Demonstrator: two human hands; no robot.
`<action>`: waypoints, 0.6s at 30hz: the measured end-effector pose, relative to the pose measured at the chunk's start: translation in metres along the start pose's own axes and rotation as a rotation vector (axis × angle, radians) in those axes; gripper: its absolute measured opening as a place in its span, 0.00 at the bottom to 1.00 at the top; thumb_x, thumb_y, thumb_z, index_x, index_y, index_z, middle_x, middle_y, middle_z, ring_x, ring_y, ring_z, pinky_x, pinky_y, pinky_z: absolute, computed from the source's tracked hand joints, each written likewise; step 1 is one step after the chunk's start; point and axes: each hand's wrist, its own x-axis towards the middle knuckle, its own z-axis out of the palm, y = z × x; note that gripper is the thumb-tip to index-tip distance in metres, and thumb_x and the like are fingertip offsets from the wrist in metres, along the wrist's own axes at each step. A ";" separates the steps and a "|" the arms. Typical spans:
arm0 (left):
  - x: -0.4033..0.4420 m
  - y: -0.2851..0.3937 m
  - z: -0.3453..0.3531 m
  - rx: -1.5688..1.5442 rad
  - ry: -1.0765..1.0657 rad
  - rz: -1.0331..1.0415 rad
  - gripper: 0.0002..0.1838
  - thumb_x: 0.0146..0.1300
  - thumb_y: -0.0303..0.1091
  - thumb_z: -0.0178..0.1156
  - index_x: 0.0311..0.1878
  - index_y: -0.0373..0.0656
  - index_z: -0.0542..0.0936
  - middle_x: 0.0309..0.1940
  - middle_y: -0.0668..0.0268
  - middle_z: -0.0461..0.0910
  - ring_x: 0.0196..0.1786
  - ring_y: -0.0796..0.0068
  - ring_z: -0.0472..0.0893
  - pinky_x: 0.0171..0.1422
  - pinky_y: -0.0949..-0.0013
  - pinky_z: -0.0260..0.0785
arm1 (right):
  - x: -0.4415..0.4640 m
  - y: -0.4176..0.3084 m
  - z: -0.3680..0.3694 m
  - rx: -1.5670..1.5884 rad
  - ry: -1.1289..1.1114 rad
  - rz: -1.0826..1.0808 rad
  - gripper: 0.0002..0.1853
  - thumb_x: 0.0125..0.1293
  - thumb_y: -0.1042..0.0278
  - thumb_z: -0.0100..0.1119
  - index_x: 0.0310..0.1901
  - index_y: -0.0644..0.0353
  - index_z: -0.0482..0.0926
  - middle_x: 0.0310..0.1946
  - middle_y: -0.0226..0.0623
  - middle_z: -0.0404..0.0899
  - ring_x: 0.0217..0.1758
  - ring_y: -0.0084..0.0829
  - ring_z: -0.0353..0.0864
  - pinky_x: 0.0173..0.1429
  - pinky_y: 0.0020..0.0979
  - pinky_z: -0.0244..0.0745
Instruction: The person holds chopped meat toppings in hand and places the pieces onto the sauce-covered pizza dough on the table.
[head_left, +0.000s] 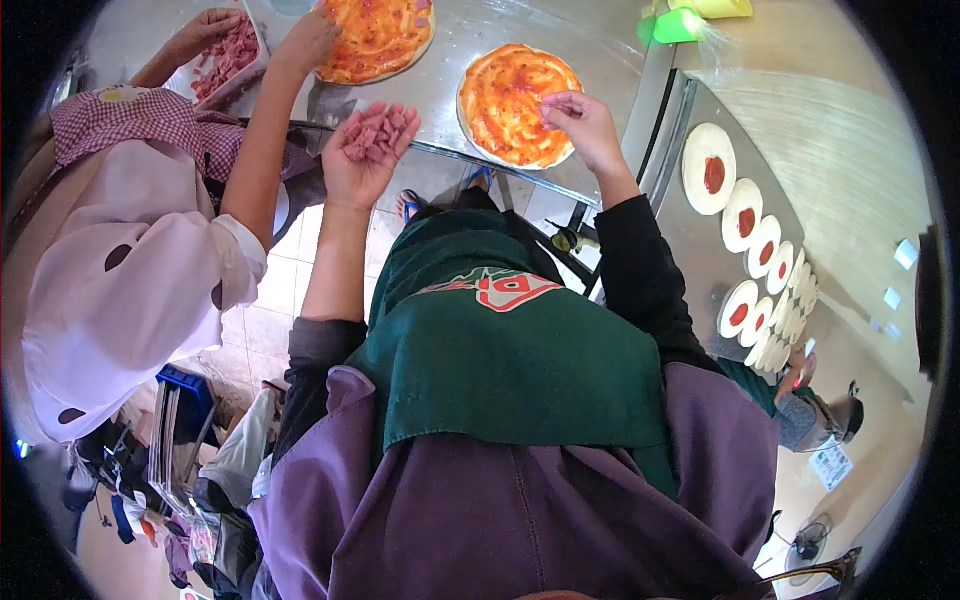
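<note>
My left hand (362, 180) is palm up, cupped around a heap of chopped pink ham (374, 134). It is held just off the near edge of the steel table (440, 110). Over the right side of a pizza base spread with red sauce (505, 100) is my right hand (588, 125), its thumb and fingers pinched together. Whatever lies between those fingertips is too small to make out. The sauced base lies flat on the table, and no ham pieces can be made out on it.
At left, a co-worker's hand (308, 42) reaches over another sauced pizza (375, 40), and the other is at a tray of chopped ham (262, 55). On the right-hand counter (690, 262), several dough rounds (741, 215) carry sauce spots. A green-tipped bottle (678, 26) lies beyond.
</note>
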 end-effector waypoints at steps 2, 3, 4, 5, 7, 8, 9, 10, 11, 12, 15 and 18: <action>-0.010 -0.008 -0.007 0.022 0.015 -0.022 0.19 0.66 0.37 0.44 0.47 0.28 0.74 0.48 0.43 0.75 0.58 0.43 0.71 0.69 0.45 0.57 | 0.000 0.002 -0.003 -0.039 -0.008 0.000 0.09 0.58 0.79 0.60 0.41 0.69 0.77 0.32 0.37 0.80 0.33 0.24 0.80 0.41 0.24 0.77; -0.014 -0.012 -0.010 0.020 0.014 -0.017 0.19 0.66 0.37 0.44 0.47 0.28 0.74 0.48 0.43 0.75 0.58 0.43 0.71 0.69 0.45 0.57 | 0.002 0.002 -0.003 -0.077 -0.016 0.001 0.10 0.59 0.78 0.59 0.43 0.69 0.77 0.34 0.37 0.80 0.35 0.24 0.80 0.44 0.24 0.76; -0.016 -0.015 -0.014 0.031 0.040 -0.024 0.19 0.67 0.37 0.44 0.47 0.28 0.74 0.49 0.43 0.74 0.59 0.44 0.70 0.69 0.46 0.57 | 0.004 0.002 -0.003 -0.080 -0.023 0.000 0.10 0.59 0.78 0.59 0.43 0.69 0.77 0.34 0.37 0.80 0.35 0.24 0.80 0.44 0.24 0.76; -0.019 -0.019 -0.017 0.041 0.067 -0.030 0.18 0.67 0.37 0.44 0.47 0.29 0.74 0.50 0.43 0.73 0.60 0.44 0.69 0.70 0.46 0.57 | 0.007 0.003 -0.002 -0.108 -0.026 -0.007 0.09 0.59 0.79 0.59 0.42 0.69 0.77 0.34 0.37 0.80 0.35 0.24 0.80 0.44 0.24 0.76; -0.021 -0.027 -0.023 0.043 0.094 -0.024 0.18 0.66 0.36 0.45 0.47 0.28 0.74 0.50 0.42 0.73 0.59 0.44 0.70 0.69 0.46 0.57 | 0.015 0.003 0.002 -0.139 -0.045 -0.016 0.09 0.59 0.79 0.58 0.42 0.69 0.77 0.34 0.37 0.80 0.36 0.24 0.80 0.44 0.24 0.76; -0.021 -0.034 -0.023 0.055 0.114 -0.045 0.18 0.65 0.35 0.45 0.47 0.27 0.73 0.50 0.42 0.73 0.58 0.44 0.70 0.69 0.46 0.57 | 0.020 0.004 0.004 -0.185 -0.050 -0.031 0.08 0.59 0.79 0.58 0.41 0.68 0.78 0.33 0.36 0.81 0.34 0.23 0.80 0.42 0.23 0.77; -0.022 -0.039 -0.023 0.068 0.133 -0.064 0.18 0.64 0.34 0.46 0.47 0.27 0.73 0.51 0.42 0.73 0.58 0.44 0.71 0.70 0.45 0.56 | 0.025 0.004 0.008 -0.228 -0.057 -0.050 0.08 0.58 0.78 0.58 0.39 0.68 0.79 0.31 0.36 0.81 0.33 0.22 0.80 0.40 0.23 0.77; -0.022 -0.045 -0.023 0.075 0.101 -0.083 0.18 0.62 0.33 0.45 0.47 0.26 0.72 0.49 0.43 0.74 0.57 0.46 0.72 0.70 0.46 0.56 | 0.030 0.003 0.012 -0.228 -0.074 -0.053 0.08 0.58 0.78 0.58 0.39 0.68 0.79 0.31 0.36 0.81 0.33 0.22 0.80 0.40 0.23 0.77; -0.023 -0.052 -0.022 0.073 0.105 -0.067 0.18 0.62 0.33 0.45 0.47 0.26 0.72 0.49 0.43 0.74 0.57 0.46 0.72 0.70 0.46 0.56 | 0.033 0.003 0.013 -0.246 -0.101 -0.074 0.08 0.58 0.78 0.58 0.39 0.67 0.79 0.31 0.35 0.81 0.33 0.22 0.80 0.40 0.23 0.77; -0.023 -0.059 -0.022 0.099 0.116 -0.096 0.18 0.63 0.33 0.44 0.46 0.26 0.73 0.47 0.43 0.75 0.56 0.46 0.73 0.68 0.45 0.59 | 0.036 0.002 0.015 -0.265 -0.127 -0.096 0.08 0.57 0.78 0.58 0.39 0.67 0.79 0.31 0.35 0.81 0.33 0.21 0.80 0.40 0.22 0.76; -0.022 -0.077 -0.025 0.084 0.128 -0.144 0.19 0.64 0.35 0.42 0.46 0.27 0.73 0.46 0.45 0.76 0.54 0.47 0.75 0.66 0.47 0.62 | 0.043 0.004 0.016 -0.289 -0.134 -0.102 0.08 0.57 0.78 0.57 0.39 0.66 0.80 0.32 0.34 0.81 0.34 0.21 0.80 0.40 0.22 0.76; -0.023 -0.096 -0.024 0.125 0.055 -0.257 0.20 0.66 0.37 0.41 0.46 0.28 0.74 0.46 0.47 0.76 0.54 0.50 0.75 0.65 0.51 0.65 | 0.045 0.003 0.012 -0.285 -0.141 -0.123 0.07 0.57 0.79 0.57 0.39 0.67 0.79 0.32 0.34 0.81 0.34 0.21 0.80 0.41 0.23 0.76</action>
